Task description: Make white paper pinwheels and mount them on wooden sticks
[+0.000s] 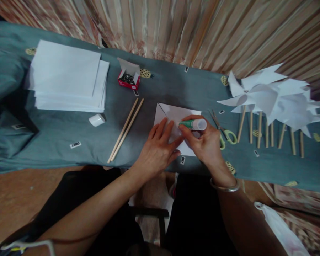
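Observation:
A square of white paper [173,110] lies on the cloth in front of me, with a dark slit running in from its far left corner. My left hand [160,144] rests flat on the paper, fingers stretched out. Closed around a green and white glue stick [192,124], my right hand [204,140] holds it tilted over the middle of the paper; its tip is hidden by my fingers. The glue stick's white cap [96,120] lies off to the left. Two wooden sticks [126,129] lie side by side left of the paper.
Scissors with light green handles [230,136] lie just right of my right hand. Several paper pinwheels [272,94] on wooden sticks are heaped at the right. A red box [128,84] of small dark metal pieces stands open at the back, beside a stack of white paper [66,76].

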A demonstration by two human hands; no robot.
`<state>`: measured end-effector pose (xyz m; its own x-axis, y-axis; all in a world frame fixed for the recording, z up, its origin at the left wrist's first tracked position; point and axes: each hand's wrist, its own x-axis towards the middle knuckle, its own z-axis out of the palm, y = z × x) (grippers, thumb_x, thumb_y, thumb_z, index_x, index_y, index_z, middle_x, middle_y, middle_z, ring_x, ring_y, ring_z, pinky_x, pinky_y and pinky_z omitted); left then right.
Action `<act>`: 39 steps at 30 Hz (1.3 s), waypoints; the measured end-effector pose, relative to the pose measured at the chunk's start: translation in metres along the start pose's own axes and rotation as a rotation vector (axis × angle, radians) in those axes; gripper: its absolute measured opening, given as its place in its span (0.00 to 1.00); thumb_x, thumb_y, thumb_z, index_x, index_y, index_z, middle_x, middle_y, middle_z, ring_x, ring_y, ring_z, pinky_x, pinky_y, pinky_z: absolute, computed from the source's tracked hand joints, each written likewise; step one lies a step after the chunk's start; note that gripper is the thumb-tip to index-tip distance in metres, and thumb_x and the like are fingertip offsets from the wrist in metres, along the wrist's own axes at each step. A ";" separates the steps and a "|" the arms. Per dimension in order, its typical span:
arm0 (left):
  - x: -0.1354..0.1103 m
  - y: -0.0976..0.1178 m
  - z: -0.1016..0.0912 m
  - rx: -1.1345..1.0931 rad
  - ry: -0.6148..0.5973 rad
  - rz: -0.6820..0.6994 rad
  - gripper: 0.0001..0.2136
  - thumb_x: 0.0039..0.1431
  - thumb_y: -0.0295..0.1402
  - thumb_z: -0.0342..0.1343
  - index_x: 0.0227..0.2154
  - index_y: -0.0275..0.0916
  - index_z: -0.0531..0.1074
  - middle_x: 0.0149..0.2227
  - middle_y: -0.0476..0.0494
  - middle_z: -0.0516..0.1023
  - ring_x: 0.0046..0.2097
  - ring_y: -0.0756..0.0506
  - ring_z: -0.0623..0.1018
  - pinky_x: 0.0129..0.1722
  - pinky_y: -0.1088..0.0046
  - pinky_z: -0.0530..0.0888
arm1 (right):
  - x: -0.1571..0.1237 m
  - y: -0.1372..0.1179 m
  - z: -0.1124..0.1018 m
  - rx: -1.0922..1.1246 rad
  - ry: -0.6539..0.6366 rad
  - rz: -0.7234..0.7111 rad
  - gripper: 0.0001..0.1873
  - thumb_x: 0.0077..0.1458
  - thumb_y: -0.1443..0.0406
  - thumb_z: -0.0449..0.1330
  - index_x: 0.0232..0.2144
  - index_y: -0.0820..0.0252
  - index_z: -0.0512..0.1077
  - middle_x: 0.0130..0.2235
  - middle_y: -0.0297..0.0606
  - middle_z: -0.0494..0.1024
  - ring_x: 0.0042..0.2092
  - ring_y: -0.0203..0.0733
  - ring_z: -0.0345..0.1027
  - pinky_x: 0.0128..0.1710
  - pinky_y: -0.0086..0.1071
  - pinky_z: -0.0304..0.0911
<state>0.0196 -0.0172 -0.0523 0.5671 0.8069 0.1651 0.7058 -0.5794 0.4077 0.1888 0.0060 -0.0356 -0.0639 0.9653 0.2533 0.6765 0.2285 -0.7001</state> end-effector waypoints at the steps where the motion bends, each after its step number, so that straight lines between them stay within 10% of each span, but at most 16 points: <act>1: 0.000 0.000 0.000 -0.001 0.001 0.000 0.23 0.59 0.40 0.57 0.57 0.42 0.66 0.64 0.30 0.58 0.67 0.27 0.54 0.60 0.44 0.60 | 0.000 -0.001 0.000 -0.003 0.002 -0.003 0.10 0.55 0.59 0.61 0.39 0.55 0.72 0.34 0.35 0.79 0.33 0.41 0.73 0.34 0.35 0.69; 17: -0.001 0.001 0.001 -0.046 0.008 -0.008 0.21 0.59 0.39 0.57 0.54 0.39 0.68 0.66 0.28 0.54 0.67 0.27 0.53 0.61 0.44 0.58 | 0.002 -0.012 0.004 0.050 -0.068 0.039 0.10 0.55 0.59 0.61 0.39 0.57 0.73 0.34 0.35 0.79 0.32 0.39 0.72 0.34 0.33 0.68; 28: -0.004 0.000 0.003 -0.059 0.069 0.023 0.22 0.61 0.42 0.53 0.56 0.40 0.66 0.65 0.29 0.57 0.67 0.30 0.53 0.59 0.43 0.61 | 0.005 0.001 -0.014 1.004 0.027 0.448 0.11 0.53 0.54 0.62 0.31 0.54 0.74 0.31 0.32 0.79 0.27 0.33 0.71 0.26 0.27 0.70; 33: -0.014 -0.021 -0.036 -0.016 0.261 0.031 0.19 0.64 0.39 0.49 0.55 0.35 0.66 0.59 0.30 0.67 0.63 0.36 0.62 0.60 0.51 0.63 | -0.001 0.002 -0.020 1.111 -0.025 0.450 0.10 0.53 0.54 0.63 0.31 0.53 0.74 0.31 0.30 0.80 0.29 0.33 0.74 0.31 0.28 0.73; 39: -0.057 -0.096 -0.090 0.177 0.439 -0.460 0.17 0.58 0.39 0.53 0.48 0.40 0.74 0.47 0.37 0.75 0.51 0.34 0.71 0.52 0.53 0.68 | -0.010 -0.007 -0.026 1.176 -0.018 0.496 0.12 0.53 0.53 0.61 0.31 0.54 0.75 0.32 0.33 0.81 0.27 0.35 0.74 0.27 0.30 0.73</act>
<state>-0.1183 0.0028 -0.0202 -0.0083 0.9268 0.3756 0.9152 -0.1443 0.3763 0.2033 -0.0084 -0.0158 -0.0080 0.9784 -0.2065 -0.4234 -0.1904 -0.8857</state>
